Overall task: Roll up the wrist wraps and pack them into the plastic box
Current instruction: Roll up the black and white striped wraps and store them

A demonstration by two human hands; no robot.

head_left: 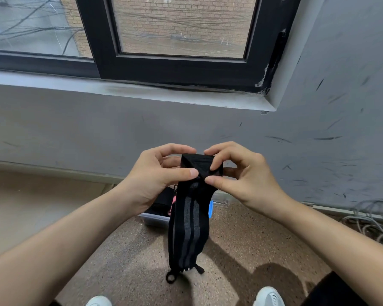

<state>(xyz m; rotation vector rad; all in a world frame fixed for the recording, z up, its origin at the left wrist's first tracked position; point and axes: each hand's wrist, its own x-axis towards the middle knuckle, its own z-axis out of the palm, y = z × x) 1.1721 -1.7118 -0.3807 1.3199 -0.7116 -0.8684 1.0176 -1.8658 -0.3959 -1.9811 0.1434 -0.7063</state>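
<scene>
Left grip (155,173), right grip (241,173), wrist wrap (188,228) between

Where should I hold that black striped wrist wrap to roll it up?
Probably at the top end of the wrist wrap, where the folded start sits. Pinch each side edge there, one hand from each side, as the left hand and right hand do. It hangs straight down, so its loose length feeds up into the roll.

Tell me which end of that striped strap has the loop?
The wrist wrap carries the loop on its hanging lower end; the left hand and right hand pinch the rolled upper end.
</scene>
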